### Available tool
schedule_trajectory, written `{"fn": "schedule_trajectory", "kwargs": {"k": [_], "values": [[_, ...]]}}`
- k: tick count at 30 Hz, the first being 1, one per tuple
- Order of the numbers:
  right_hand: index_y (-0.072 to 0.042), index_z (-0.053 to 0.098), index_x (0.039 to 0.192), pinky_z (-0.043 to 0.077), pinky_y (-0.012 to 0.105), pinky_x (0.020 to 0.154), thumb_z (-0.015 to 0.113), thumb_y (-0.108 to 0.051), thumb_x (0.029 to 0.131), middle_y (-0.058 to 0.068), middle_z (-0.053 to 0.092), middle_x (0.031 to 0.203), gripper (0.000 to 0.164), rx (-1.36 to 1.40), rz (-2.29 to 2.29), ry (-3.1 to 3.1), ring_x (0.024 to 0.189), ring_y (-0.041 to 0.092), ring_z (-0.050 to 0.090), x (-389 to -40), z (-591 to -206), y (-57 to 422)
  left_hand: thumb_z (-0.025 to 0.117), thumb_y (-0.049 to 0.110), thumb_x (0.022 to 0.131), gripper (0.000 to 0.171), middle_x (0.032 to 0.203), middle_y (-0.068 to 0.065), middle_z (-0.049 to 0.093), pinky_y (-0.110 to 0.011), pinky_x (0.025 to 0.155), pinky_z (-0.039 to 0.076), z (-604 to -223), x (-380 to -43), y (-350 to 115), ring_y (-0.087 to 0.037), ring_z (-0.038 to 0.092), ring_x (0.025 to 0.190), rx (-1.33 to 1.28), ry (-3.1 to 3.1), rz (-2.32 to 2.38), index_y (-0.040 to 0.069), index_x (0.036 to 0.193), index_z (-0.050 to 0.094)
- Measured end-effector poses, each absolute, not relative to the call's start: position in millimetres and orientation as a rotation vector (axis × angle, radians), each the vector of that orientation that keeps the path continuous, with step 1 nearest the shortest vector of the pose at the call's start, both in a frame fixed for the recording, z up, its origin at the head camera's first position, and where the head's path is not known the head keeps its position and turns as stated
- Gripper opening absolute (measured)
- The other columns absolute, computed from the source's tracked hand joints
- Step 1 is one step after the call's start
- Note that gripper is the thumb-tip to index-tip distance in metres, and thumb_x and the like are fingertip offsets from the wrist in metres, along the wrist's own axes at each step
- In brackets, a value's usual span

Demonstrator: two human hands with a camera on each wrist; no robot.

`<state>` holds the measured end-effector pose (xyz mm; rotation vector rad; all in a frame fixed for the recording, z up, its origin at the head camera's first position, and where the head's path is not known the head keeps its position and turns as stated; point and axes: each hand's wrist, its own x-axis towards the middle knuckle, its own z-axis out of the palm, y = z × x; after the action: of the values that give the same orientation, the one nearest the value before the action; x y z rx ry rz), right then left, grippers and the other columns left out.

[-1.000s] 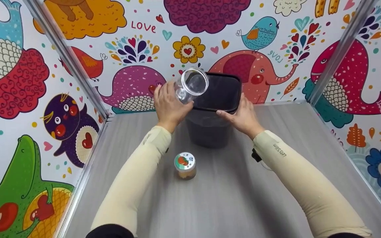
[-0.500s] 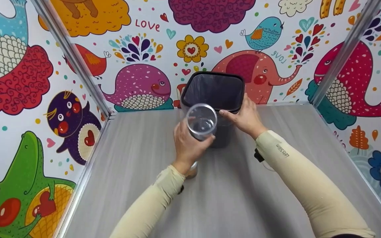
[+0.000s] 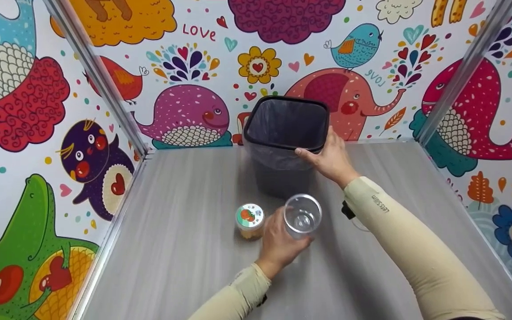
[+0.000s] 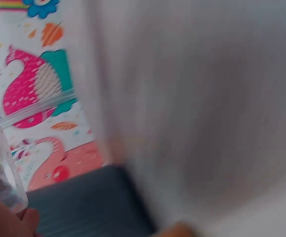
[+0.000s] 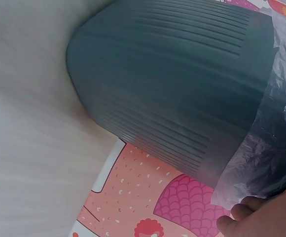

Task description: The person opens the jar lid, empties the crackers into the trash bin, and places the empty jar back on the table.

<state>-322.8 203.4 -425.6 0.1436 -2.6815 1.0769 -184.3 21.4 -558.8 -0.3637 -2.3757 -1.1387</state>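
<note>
My left hand (image 3: 281,242) grips a clear plastic jar (image 3: 302,215) by its side, open mouth upward, in front of the bin. In the left wrist view, the same see-through jar (image 4: 5,173) shows at the left edge, partly cut off. My right hand (image 3: 334,158) holds the rim of a dark trash bin (image 3: 282,178) at its right corner, thumb on the front. A thin clear liner bag (image 5: 281,108) folds over the bin's rim, with my right fingers on it. Just left of my left hand stands a small lidded jar (image 3: 250,220) with an orange fruit picture on its lid.
The grey wood-look table (image 3: 171,213) carries everything. A patterned wall (image 3: 185,115) rises right behind the bin, with metal frame posts (image 3: 100,80) at the corners. A clear round edge (image 3: 359,225) shows partly under my right forearm.
My left hand has brought the clear jar from beside the bin's rim down and to the right, in front of the bin. My right hand stays on the rim.
</note>
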Motion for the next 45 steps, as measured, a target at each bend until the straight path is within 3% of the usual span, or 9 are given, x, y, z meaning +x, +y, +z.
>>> {"fn": "schedule_trajectory", "kwargs": {"k": [7, 14, 24, 37, 45], "values": [[-0.007, 0.012, 0.157, 0.019, 0.056, 0.116, 0.07, -0.074, 0.073, 0.02, 0.032, 0.152, 0.122, 0.128, 1.085, -2.689, 0.142, 0.038, 0.025, -321.1, -424.6, 203.0, 0.091, 0.045, 0.055, 0.086, 0.109, -0.005, 0.07, -0.041, 0.09, 0.048, -599.3, -181.8, 28.4, -0.023, 0.065, 0.1, -0.427, -2.504, -1.093, 0.007, 0.124, 0.058], [-0.006, 0.009, 0.157, 0.017, 0.056, 0.116, 0.068, -0.073, 0.075, 0.021, 0.027, 0.155, 0.122, 0.113, 1.094, -2.72, 0.144, 0.038, 0.021, -319.8, -423.4, 203.3, 0.095, 0.04, 0.052, 0.085, 0.104, -0.004, 0.072, -0.037, 0.09, 0.048, -616.4, -188.4, 40.4, -0.024, 0.066, 0.095, -0.466, -2.542, -1.03, 0.009, 0.122, 0.057], [-0.009, 0.016, 0.156, 0.02, 0.056, 0.115, 0.07, -0.073, 0.073, 0.017, 0.035, 0.15, 0.118, 0.15, 1.124, -2.664, 0.141, 0.035, 0.027, -321.5, -423.8, 201.5, 0.095, 0.04, 0.057, 0.086, 0.112, -0.005, 0.07, -0.037, 0.102, 0.041, -618.5, -196.9, 49.2, -0.019, 0.065, 0.103, -0.527, -2.698, -0.917, 0.007, 0.126, 0.056], [-0.006, 0.019, 0.155, 0.022, 0.056, 0.114, 0.072, -0.071, 0.073, 0.02, 0.038, 0.148, 0.118, 0.152, 1.111, -2.648, 0.139, 0.037, 0.03, -321.9, -424.5, 201.4, 0.096, 0.046, 0.052, 0.093, 0.114, -0.004, 0.066, -0.04, 0.096, 0.044, -611.9, -202.5, 46.7, -0.022, 0.064, 0.103, -0.466, -2.779, -0.783, 0.007, 0.127, 0.058], [-0.008, 0.007, 0.158, 0.017, 0.057, 0.116, 0.068, -0.075, 0.074, 0.021, 0.026, 0.155, 0.123, 0.11, 1.084, -2.723, 0.144, 0.038, 0.02, -320.8, -423.8, 204.8, 0.097, 0.045, 0.049, 0.114, 0.132, -0.012, 0.06, -0.04, 0.105, 0.039, -608.8, -204.7, 40.4, -0.026, 0.06, 0.115, -0.489, -2.851, -0.868, 0.001, 0.141, 0.046]]}}
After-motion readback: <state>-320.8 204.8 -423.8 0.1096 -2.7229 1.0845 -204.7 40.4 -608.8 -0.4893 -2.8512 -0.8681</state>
